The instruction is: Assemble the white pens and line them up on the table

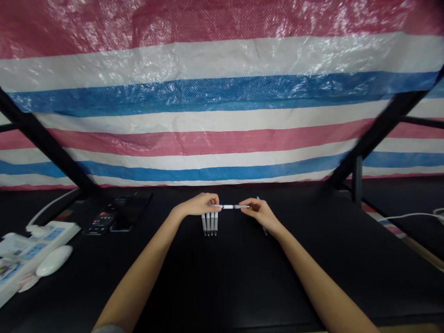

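A white and grey pen [228, 206] lies level between my two hands, above the black table. My left hand [200, 204] pinches its left end between thumb and fingers. At the other end, my right hand [259, 212] is closed on the pen's tip in the same way. Several similar pens [210, 224] stand side by side in a row just below my left hand, their upper ends partly covered by it. Another pen [265, 230] lies mostly hidden beneath my right hand, with only its ends showing.
Phones [104, 215] lie at the left near a black frame leg [65, 157]. A white power strip [52, 233] with plugs and a white computer mouse [54, 260] sit at far left. Striped sheeting [222, 120] hangs behind the black table [222, 286]. Another frame leg [367, 134] slants at right.
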A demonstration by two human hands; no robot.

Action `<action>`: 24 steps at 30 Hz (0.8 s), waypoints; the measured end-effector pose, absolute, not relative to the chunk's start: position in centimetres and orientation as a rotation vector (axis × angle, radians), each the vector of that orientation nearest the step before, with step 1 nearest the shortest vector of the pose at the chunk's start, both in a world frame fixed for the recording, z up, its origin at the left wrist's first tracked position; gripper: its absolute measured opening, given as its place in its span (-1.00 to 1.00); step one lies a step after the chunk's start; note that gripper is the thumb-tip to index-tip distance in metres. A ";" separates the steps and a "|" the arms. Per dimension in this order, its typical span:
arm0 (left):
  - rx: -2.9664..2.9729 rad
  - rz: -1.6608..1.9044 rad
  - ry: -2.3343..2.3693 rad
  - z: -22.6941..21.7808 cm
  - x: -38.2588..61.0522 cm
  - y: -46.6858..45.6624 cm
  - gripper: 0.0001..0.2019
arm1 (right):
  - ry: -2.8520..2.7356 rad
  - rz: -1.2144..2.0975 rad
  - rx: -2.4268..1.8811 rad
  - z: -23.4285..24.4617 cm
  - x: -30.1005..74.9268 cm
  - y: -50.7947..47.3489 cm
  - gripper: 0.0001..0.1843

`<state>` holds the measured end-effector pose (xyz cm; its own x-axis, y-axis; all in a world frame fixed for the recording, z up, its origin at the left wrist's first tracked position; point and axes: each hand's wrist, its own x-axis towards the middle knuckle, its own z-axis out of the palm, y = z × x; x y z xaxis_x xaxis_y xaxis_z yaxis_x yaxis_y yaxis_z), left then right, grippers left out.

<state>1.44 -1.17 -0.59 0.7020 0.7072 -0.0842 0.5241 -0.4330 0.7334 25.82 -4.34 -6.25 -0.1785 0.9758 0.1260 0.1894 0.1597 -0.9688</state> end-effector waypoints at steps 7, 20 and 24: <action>2.155 0.300 0.939 -0.5 1.5 -1.3 -0.75 | -1.566 1.118 -1.172 -5.8 25.8 -4.5 -0.72; 2.170 0.321 0.922 -0.7 1.5 -1.1 -0.76 | -1.574 1.305 -1.117 -5.0 25.3 -5.1 -0.54; 2.161 0.333 0.922 -0.6 1.4 -0.9 -0.76 | -1.574 1.332 -1.128 -5.4 25.3 -4.9 -0.43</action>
<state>1.43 -0.94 -0.62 0.7066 0.7058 -0.0506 0.5109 -0.4594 0.7266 25.29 -4.94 -5.41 -0.3108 0.9504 0.0135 0.1444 0.0612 -0.9876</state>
